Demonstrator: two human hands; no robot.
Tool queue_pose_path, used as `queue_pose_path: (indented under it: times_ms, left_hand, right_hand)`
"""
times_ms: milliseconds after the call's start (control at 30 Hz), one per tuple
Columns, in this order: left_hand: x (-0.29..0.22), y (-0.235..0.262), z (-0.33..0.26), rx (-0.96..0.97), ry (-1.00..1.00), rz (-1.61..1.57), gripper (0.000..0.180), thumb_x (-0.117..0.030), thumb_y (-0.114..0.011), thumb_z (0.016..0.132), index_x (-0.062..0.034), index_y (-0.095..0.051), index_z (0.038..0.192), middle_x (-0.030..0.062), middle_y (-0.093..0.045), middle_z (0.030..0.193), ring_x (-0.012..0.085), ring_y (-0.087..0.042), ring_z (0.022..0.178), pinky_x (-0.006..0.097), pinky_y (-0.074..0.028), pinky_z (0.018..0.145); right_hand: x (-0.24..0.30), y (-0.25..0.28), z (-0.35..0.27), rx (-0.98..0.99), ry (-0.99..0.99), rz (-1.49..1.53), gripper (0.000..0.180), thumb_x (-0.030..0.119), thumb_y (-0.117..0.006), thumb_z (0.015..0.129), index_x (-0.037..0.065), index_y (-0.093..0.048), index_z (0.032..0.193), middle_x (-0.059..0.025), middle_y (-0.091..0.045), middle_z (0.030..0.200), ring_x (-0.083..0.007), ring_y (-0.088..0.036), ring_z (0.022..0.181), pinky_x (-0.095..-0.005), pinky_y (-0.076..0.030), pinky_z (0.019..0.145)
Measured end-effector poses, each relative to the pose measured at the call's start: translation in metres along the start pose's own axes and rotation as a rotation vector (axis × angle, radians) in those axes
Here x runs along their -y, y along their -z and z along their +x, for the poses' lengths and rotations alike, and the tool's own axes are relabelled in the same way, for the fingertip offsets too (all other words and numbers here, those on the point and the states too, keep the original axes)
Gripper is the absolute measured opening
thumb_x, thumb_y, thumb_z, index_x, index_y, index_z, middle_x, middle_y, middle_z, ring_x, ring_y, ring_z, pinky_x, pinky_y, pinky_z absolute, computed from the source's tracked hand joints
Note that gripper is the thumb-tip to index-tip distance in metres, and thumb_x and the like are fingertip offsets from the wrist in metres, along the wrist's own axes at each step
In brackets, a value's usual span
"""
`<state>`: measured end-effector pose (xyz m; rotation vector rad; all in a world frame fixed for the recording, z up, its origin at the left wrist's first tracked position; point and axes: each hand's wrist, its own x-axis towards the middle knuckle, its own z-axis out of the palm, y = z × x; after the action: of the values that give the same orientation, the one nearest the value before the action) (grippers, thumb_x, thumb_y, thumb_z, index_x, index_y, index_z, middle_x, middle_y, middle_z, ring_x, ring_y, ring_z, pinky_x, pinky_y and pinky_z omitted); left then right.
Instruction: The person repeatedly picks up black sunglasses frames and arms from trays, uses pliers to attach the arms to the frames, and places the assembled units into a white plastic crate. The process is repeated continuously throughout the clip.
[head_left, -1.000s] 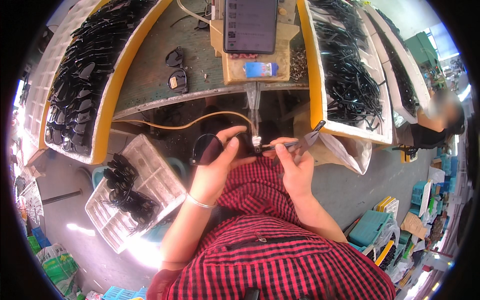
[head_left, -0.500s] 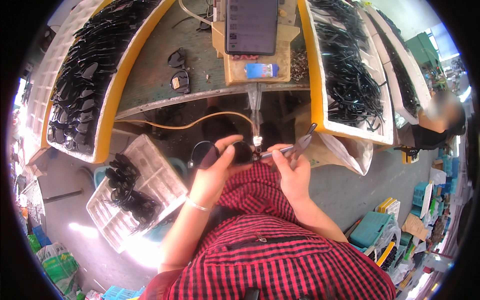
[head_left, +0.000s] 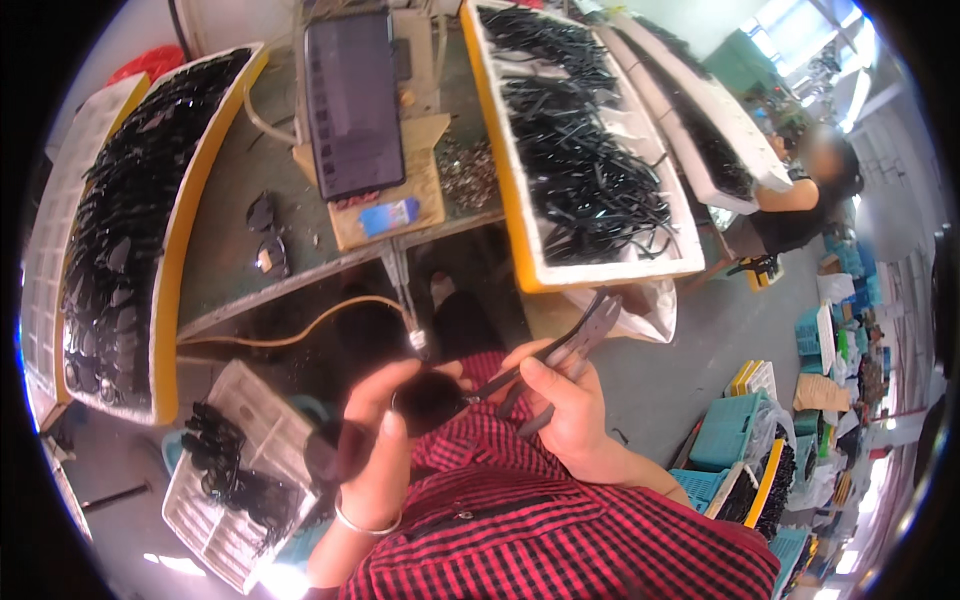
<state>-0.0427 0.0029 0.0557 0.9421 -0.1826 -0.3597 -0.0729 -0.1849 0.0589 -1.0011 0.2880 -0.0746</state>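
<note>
My left hand (head_left: 385,440) holds a pair of dark sunglasses (head_left: 425,400) low in front of my red checked shirt, one lens (head_left: 335,452) hanging down by the palm. My right hand (head_left: 565,400) grips grey pliers (head_left: 560,350), whose jaws meet the glasses at the hinge near the middle. Just above the glasses hangs the metal tip of a tool (head_left: 415,335) fixed under the bench edge, fed by a yellow hose (head_left: 320,325).
A green bench (head_left: 240,190) carries a dark tablet (head_left: 352,100) on a wooden stand, loose black parts and small screws. Yellow-rimmed trays of black frames (head_left: 120,230) and temples (head_left: 580,160) flank it. A white tray of glasses (head_left: 235,470) lies lower left. Another person (head_left: 810,190) works at the right.
The camera has tilted and moved closer. My hands have shifted slightly lower with the glasses and pliers still together under the tool tip.
</note>
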Motion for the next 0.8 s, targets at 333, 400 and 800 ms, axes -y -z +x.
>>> queue_pose_path:
  times_ms: [333, 400, 800]
  left_hand:
    - [-0.041, 0.025, 0.014, -0.304, -0.403, 0.127, 0.042, -0.032, -0.047, 0.1, -0.0014, -0.046, 0.13, 0.0226, -0.055, 0.129, 0.0337, -0.059, 0.113, 0.041, -0.05, 0.094]
    - [-0.035, 0.022, 0.01, -0.262, -0.231, 0.056, 0.039, -0.027, -0.047, 0.1, 0.0003, -0.047, 0.127, 0.0224, -0.055, 0.128, 0.0342, -0.059, 0.114, 0.041, -0.05, 0.094]
    - [-0.041, 0.001, 0.019, -0.169, -0.096, 0.119, 0.03, -0.018, -0.04, 0.101, 0.003, -0.05, 0.12, 0.0229, -0.059, 0.122, 0.0308, -0.063, 0.107, 0.04, -0.05, 0.095]
  right_hand:
    - [0.09, 0.114, 0.077, -0.302, -0.022, -0.119, 0.038, 0.027, -0.059, 0.094, -0.006, -0.057, 0.114, -0.0228, -0.067, 0.103, -0.0275, -0.068, 0.085, -0.0384, -0.056, 0.079]
    - [0.097, 0.113, 0.075, -0.255, -0.184, -0.09, 0.044, 0.029, -0.058, 0.095, -0.005, -0.053, 0.122, -0.0242, -0.065, 0.109, -0.0293, -0.067, 0.092, -0.0393, -0.056, 0.083]
    - [0.052, -0.005, 0.016, 0.33, 0.736, -1.469, 0.049, 0.015, -0.077, 0.067, 0.009, -0.066, 0.115, -0.007, -0.064, 0.096, -0.0266, -0.06, 0.087, -0.0381, -0.046, 0.082]
